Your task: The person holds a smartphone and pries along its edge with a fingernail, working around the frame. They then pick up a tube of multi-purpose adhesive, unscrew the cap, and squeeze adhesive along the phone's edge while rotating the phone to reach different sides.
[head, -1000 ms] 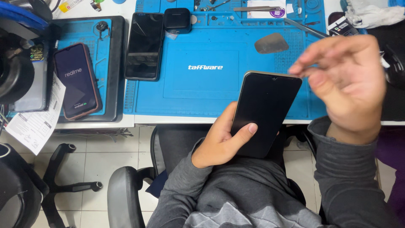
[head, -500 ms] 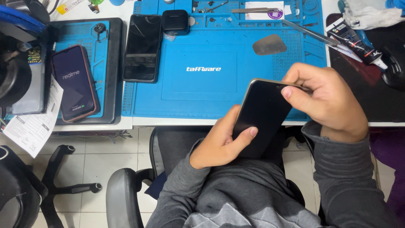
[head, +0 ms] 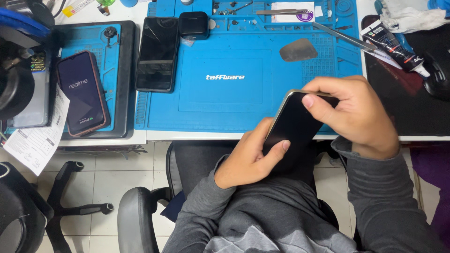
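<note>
The right hand (head: 349,115), raised open above the blue mat (head: 225,107) a second ago, has descended and closed over the top end of the dark phone (head: 295,129). The phone now tilts further right.

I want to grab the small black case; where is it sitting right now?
In the head view, the small black case sits at the top of the blue work mat, left of centre, just right of the dark phone lying on the mat's left edge.
</note>
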